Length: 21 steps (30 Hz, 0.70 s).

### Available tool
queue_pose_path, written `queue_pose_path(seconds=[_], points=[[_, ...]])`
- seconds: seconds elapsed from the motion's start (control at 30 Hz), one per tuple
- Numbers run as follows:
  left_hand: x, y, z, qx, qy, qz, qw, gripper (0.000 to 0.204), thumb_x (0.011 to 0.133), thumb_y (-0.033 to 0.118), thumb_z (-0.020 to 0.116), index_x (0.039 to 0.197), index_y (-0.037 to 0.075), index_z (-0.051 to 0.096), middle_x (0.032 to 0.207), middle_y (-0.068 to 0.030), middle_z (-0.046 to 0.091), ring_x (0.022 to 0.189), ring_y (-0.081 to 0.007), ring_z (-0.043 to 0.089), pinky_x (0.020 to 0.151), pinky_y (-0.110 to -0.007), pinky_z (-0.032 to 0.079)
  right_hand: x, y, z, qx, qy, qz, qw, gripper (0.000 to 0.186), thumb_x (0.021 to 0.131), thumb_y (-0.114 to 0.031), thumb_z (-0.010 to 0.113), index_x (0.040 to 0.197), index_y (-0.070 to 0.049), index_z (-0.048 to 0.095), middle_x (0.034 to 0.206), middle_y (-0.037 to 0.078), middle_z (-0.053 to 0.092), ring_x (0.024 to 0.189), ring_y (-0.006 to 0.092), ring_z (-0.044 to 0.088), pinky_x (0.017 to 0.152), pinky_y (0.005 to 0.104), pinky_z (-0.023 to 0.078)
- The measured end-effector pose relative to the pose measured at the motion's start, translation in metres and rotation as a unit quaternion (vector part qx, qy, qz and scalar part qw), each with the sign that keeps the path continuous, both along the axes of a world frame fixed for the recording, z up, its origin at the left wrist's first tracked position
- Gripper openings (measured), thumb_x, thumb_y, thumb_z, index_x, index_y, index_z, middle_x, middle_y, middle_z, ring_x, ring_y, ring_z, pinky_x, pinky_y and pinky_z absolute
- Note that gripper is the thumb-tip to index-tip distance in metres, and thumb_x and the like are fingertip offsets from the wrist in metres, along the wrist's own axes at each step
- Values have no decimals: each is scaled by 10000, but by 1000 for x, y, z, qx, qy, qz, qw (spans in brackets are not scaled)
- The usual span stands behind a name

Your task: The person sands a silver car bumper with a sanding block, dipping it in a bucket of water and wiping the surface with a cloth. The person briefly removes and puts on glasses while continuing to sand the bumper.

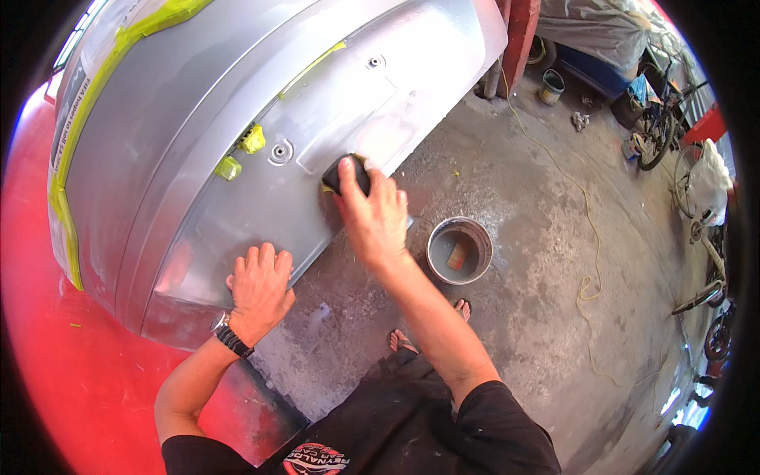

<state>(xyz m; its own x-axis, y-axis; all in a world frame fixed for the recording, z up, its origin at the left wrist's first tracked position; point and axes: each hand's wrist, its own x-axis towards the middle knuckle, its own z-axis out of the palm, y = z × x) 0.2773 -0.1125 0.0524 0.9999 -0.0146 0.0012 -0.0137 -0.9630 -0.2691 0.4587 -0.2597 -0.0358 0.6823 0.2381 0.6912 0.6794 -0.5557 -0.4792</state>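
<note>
A silver-grey car body panel (245, 226), probably a tailgate, slants across the upper left, with patches of lighter and darker grey on it. My right hand (374, 214) grips a black sanding block (336, 177) and presses it on the panel near its lower edge. A bit of yellowish sheet shows at the block's side. My left hand (263, 286) lies on the panel's near corner, its fingers stretched over the surface, holding nothing. Two wads of yellow-green masking tape (252, 140) sit on the panel between the hands and its upper curve.
On the grey concrete floor beside my right forearm stands a bucket (459, 250) of murky water with a reddish-brown block in it. A yellow cord (587, 207) snakes along the floor. Bicycles (659, 141) and a covered blue object (590, 71) line the far right side.
</note>
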Motion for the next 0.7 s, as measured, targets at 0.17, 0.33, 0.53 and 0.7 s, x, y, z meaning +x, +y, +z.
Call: queue_pose_path(seconds=[0.17,0.33,0.53,0.7], points=[[8,-6,2,9,-4,-20,1000,464,674,179,874,1000,120,550,1021,-100,500,966,-318,536,784,-458,412,124,-27,37,63,86,-174,979,557,917,-223,791,1428,-119,594,999,235,657,895,432,677,722,546,538],[-2,0,0,6,4,1,1000,474,678,180,876,1018,121,551,1023,-97,502,964,-315,536,782,-452,411,-4,5,1,39,0,2,999,552,949,-118,698,1478,-93,545,1179,319,659,1011,518,687,846,632,537],[5,-5,2,5,-8,-20,1000,477,674,176,876,1014,124,544,1024,-90,500,957,-308,535,780,-452,410,124,-52,25,64,138,-194,969,485,947,-162,735,1405,-113,584,1046,276,665,972,454,682,766,584,543],[1,0,1,3,0,4,1000,484,673,176,881,1018,124,546,1025,-86,499,956,-308,533,783,-452,411,17,-14,-8,0,50,-63,997,582,958,-175,688,1517,-179,524,1114,290,645,1000,454,679,787,576,538]])
